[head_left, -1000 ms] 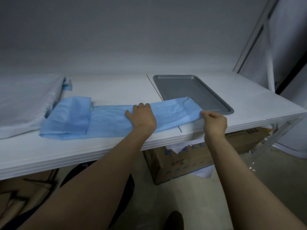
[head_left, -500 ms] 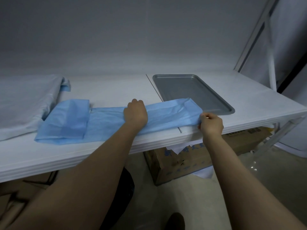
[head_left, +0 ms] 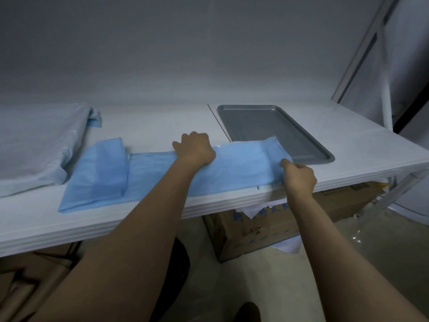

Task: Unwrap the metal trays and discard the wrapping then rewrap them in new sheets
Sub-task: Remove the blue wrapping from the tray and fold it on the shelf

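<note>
The blue sheet (head_left: pixel 148 175) is being held down along the front of the white table (head_left: pixel 151 124). It is folded into a long strip, with a thicker folded part at its left end. Its right end seems to be laid over the near corner of the metal tray (head_left: pixel 274 126), which is being left bare and face up just behind it. The far edge of the sheet, near its middle, is being gripped by the left hand (head_left: pixel 195 151), with the fingers curled tight over it. The right end is being pinched by the right hand (head_left: pixel 299 177), between thumb and curled fingers, close to the table's front edge. The sheet is judged to be very light, soft and floppy, so it is best taken by its edges and corners, with the hands well apart, so that it can be opened without bunching. It could be torn if it is tugged too hard. The tray is judged to be stiff, smooth and a bit slippery, so it is better lifted by its raised rim. A big pale bundle (head_left: pixel 34 145) is being kept at the left of the table, and a cardboard box (head_left: pixel 255 231) is being kept on the floor underneath.
</note>
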